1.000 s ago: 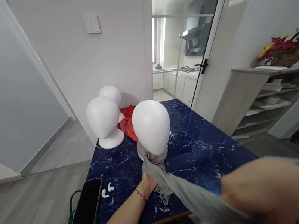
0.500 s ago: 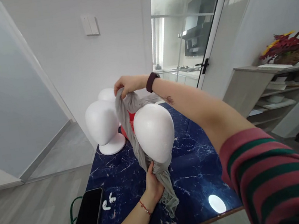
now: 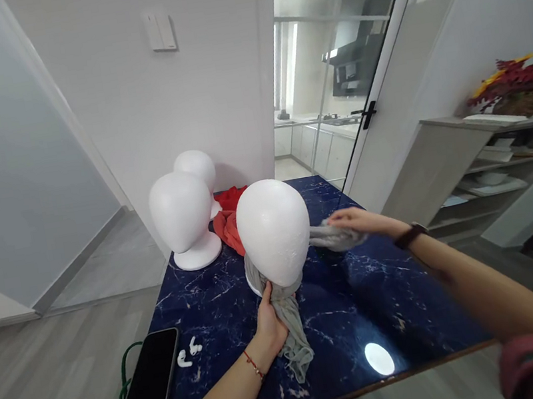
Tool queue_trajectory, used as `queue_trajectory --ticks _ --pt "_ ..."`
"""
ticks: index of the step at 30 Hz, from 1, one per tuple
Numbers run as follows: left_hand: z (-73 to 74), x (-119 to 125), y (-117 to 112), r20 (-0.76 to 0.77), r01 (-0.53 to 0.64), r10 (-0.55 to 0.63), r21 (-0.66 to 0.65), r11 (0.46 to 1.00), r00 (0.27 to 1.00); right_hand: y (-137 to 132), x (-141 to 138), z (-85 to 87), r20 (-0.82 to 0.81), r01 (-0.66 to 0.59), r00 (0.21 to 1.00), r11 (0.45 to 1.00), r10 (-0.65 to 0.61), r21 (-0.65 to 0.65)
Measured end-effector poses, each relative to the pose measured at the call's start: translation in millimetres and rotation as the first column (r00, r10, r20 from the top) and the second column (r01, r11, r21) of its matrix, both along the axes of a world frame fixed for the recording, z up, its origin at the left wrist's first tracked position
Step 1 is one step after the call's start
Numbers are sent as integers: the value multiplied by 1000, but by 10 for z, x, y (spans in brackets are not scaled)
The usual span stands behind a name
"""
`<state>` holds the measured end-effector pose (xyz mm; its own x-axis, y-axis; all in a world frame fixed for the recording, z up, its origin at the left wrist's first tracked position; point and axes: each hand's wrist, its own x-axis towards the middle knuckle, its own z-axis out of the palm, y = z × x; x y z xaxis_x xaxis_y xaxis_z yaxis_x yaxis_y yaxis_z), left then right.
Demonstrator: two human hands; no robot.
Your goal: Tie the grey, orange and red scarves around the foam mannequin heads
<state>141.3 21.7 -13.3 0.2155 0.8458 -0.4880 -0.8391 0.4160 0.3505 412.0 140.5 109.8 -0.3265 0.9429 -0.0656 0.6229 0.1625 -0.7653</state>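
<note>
A white foam mannequin head point(image 3: 274, 228) stands near the middle of the blue marbled table. A grey scarf point(image 3: 295, 340) passes around its neck, one end hanging in front onto the tabletop. My left hand point(image 3: 270, 323) is closed on the scarf just below the chin, thumb on top. My right hand point(image 3: 358, 220) grips the scarf's other part out to the right of the head, where the bunched cloth is slightly blurred. The stretch of scarf behind the neck is hidden by the head.
Two more white mannequin heads point(image 3: 181, 213) stand at the back left, beside red cloth point(image 3: 227, 226). A black phone point(image 3: 148, 390) and white earbuds point(image 3: 188, 351) lie at the table's left. A glass door point(image 3: 322, 76) and a shelf unit point(image 3: 487, 158) stand beyond.
My right hand has swung from the head's upper left, behind it, round to its right, carrying the scarf. The left hand keeps its hold under the chin.
</note>
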Motion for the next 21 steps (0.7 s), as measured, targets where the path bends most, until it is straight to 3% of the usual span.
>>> queue_trajectory --ticks 1,3,5,6,9,13,16,19,21 --pt "0 0 0 2 -2 2 -2 1000 1000 -239 126 -42 -35 -38 999 984 32 -176" --pt "-2 -1 -2 3 -6 6 3 1000 1000 -723 263 -118 -64 -150 989 870 135 -470" --pt "-4 -4 -3 -8 -7 7 17 1000 1000 -1165 201 -233 -143 -218 976 784 165 -581" --pt "-3 -5 -2 -15 -4 4 28 1000 1000 -1355 90 -319 -206 -231 969 789 136 -569" --pt "6 -4 -3 -22 43 -42 60 997 999 -1765 -474 -700 -425 -184 905 885 -18 -427" --pt "38 -14 -17 -54 100 -94 114 988 994 -1955 -1278 -1197 -577 -150 809 908 -114 -390" --pt "75 -51 -60 -151 122 -99 147 982 983 -1897 -1587 -1332 -630 -95 770 958 -102 -271" --pt "115 -121 -148 -318 215 -136 226 950 938 -1766 -1661 -1337 -664 9 731 975 -159 -224" --pt "127 -192 -224 -452 232 -85 281 931 888 -1690 -1650 -1339 -668 61 715 971 -204 -232"
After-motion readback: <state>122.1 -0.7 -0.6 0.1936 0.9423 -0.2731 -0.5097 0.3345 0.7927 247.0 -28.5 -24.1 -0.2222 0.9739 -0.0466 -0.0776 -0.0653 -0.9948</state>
